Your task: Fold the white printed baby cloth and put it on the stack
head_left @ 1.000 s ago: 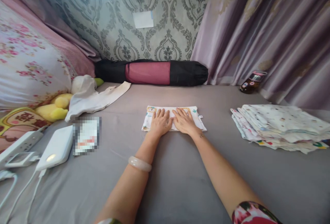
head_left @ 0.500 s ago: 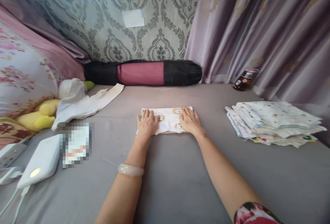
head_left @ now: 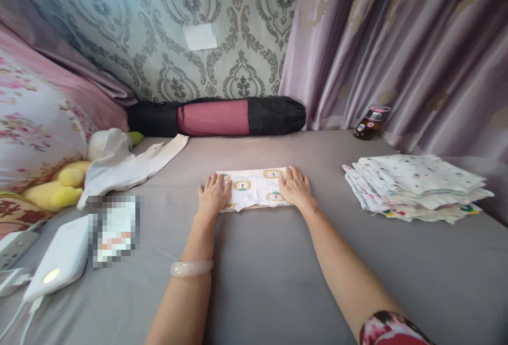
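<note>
1. The left hand [head_left: 215,195] lies palm down, laid open with fingers a little apart, pressing on the nine o'clock end of a folded white cloth printed with tan and green motifs [head_left: 256,189].
2. The right hand [head_left: 294,186] matches it at the cloth's three o'clock end, flat and loosely spread, thumb towards the middle; neither hand grips anything visible.
3. The cloth sits near the middle of the view, spread crosswise on a smooth grey sheet [head_left: 270,276]. Its twelve o'clock edge runs nearly straight; its six o'clock edge is wavy. The hands hide parts of both ends.
4. Grey sheet stretches at six o'clock between the forearms, and at three o'clock between the right hand and a layered stack of white printed cloths [head_left: 420,178], well apart from it.
5. Towards twelve o'clock, sheet separates the cloth from a long black-and-maroon cylindrical bag [head_left: 214,117] along the wall.
6. At ten o'clock, well clear of the left hand, lies a crumpled white fabric garment [head_left: 130,162].
</note>
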Motion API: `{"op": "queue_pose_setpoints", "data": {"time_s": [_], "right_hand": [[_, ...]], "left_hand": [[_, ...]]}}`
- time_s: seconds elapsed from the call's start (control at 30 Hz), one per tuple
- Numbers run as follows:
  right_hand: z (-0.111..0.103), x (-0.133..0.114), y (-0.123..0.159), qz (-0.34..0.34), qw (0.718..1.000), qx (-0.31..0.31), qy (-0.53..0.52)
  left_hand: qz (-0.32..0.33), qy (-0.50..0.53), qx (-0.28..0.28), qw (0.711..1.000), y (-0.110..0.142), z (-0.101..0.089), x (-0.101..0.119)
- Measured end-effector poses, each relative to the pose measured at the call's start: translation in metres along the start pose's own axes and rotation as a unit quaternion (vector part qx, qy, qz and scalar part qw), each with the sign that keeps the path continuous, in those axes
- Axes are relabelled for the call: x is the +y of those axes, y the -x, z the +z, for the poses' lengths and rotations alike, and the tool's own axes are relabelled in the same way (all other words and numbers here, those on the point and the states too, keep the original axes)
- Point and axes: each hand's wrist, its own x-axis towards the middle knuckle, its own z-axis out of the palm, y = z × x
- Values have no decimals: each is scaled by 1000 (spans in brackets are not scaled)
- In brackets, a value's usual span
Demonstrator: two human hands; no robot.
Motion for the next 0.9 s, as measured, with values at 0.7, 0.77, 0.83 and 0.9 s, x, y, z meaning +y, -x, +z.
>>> {"op": "queue_pose_setpoints", "data": {"time_s": [0.7,0.77,0.83,0.9], "right_hand": [[9,-10,0,-105,993,29,39],[6,-11,1,-105,993,25,40],[3,-13,3,-105,993,21,39],[-1,-17,5,-116,992,19,34]], "left_hand": [[83,-80,57,992,11,12,34],[84,-77,57,992,12,9,35],[91,-75,59,991,13,7,38],[104,-70,65,990,15,6,44]]}}
